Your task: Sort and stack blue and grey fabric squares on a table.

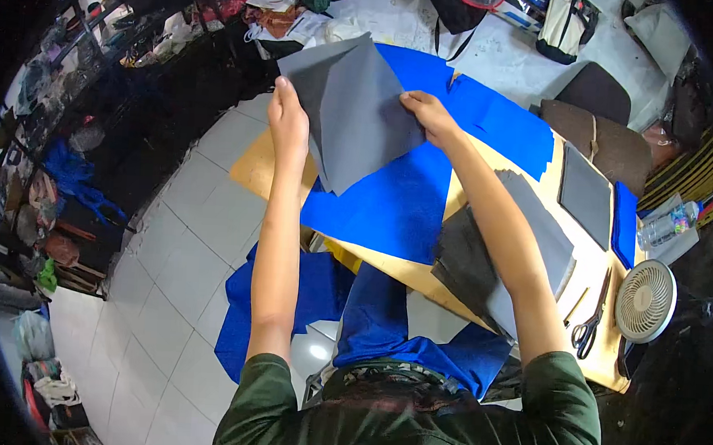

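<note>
Both hands hold one grey fabric sheet (354, 114) up above the surface (256, 167). The left hand (287, 122) pinches the sheet's left edge, its grip clamped on the cloth with the fingers curled round the edge. The right hand (432, 118) takes the sheet's right edge, thumb and fingertips closed on it. The sheet hangs between the two grips, its lower corner pointing down toward the person, and it looks folded or doubled, with a second grey layer showing beside the left grip.

Directly beneath both grips lies a large blue fabric piece (390, 204), spread flat on the wooden surface. Beyond the right grip, more blue sheets (499, 121) lie stacked with their edges stepped. Under the right forearm, nearer the person than the right grip, sits a pile of grey fabric pieces (471, 265). Further to the right of that grip lies a dark grey rectangular stack (585, 194) with a narrow blue stack (624, 224) just beside it. Near the surface's right end rest a pair of scissors (589, 327) and a small round white fan (645, 300), with a clear plastic bottle (667, 227) past them. Below the left grip, off the surface, blue fabric (312, 301) drapes down toward the white tiled floor (177, 269).
</note>
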Motion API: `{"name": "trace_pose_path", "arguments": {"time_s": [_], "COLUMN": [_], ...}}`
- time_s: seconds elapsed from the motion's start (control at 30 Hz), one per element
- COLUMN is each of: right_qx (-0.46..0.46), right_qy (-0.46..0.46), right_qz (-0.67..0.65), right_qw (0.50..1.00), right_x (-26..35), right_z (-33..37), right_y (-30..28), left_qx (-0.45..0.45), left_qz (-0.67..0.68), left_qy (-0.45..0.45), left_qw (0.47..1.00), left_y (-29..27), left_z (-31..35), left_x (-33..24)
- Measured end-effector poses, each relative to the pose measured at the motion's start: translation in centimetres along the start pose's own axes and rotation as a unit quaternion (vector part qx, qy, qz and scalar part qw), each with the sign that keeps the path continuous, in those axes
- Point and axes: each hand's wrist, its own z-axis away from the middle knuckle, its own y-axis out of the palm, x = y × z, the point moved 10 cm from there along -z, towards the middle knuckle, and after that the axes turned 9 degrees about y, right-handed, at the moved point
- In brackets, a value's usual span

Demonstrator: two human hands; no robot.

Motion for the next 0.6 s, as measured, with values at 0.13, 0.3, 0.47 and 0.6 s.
{"name": "trace_pose_path", "arguments": {"time_s": [0.13,0.3,0.47,0.6], "right_qx": [-0.030,-0.068,-0.083,-0.040], "right_qy": [0.002,0.005,-0.472,-0.439], "right_qz": [0.026,0.284,0.375,0.363], "right_qw": [0.999,0.956,0.794,0.821], "right_x": [-0.3,0.5,9.1,10.3], "right_z": [-0.6,-0.6,7.4,7.6], "right_y": [0.0,-0.6,8.2,10.8], "left_qx": [0.060,0.036,0.043,0.039], "left_qz": [-0.214,-0.206,-0.227,-0.174], "left_qy": [0.098,0.064,0.049,0.066], "left_qw": [0.970,0.976,0.972,0.982], "left_y": [1.2,1.0,-0.8,0.3], "left_z": [0.8,1.0,0.3,0.9], "left_x": [-2.5,-1.7,-0.7,-1.5]}}
